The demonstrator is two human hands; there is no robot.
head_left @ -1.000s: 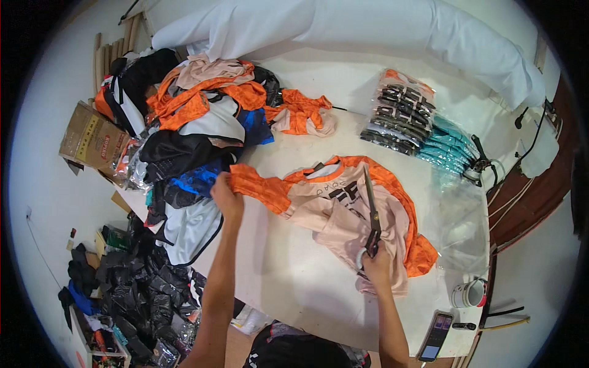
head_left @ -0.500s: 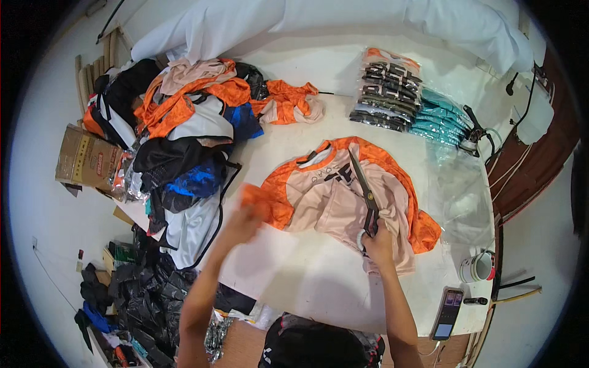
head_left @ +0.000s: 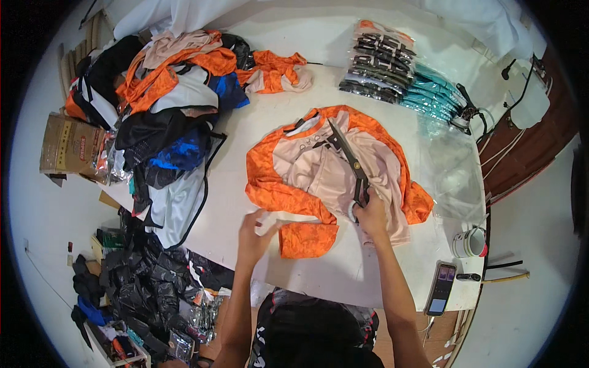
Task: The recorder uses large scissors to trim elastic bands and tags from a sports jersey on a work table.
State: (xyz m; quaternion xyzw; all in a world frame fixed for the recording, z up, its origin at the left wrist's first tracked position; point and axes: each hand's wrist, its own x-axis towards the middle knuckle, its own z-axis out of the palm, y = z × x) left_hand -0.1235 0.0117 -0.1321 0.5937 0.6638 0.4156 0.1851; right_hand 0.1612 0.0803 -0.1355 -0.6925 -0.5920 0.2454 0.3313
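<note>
An orange and pale pink long-sleeved shirt [head_left: 307,162] lies spread on the white table, its collar toward the far side. Its left sleeve [head_left: 307,240] folds back toward me, the orange end lying near the table's front. My left hand [head_left: 253,236] hovers just beside that sleeve end, fingers apart and holding nothing. In my right hand [head_left: 372,216] is a pair of large dark scissors [head_left: 356,164], gripped by the handles. The blades point away from me over the shirt's chest and look closed.
A heap of mixed garments [head_left: 178,104] covers the table's left side, beside a cardboard box [head_left: 70,147]. Packed clothes [head_left: 377,61] and teal packets [head_left: 432,92] are stacked at the back right. A mug [head_left: 467,243] and a phone [head_left: 440,288] sit near the right edge.
My left hand has let go of the orange sleeve, which now lies folded toward me. That hand has moved slightly right. My right hand still grips the scissors. The whole view has shifted a little.
</note>
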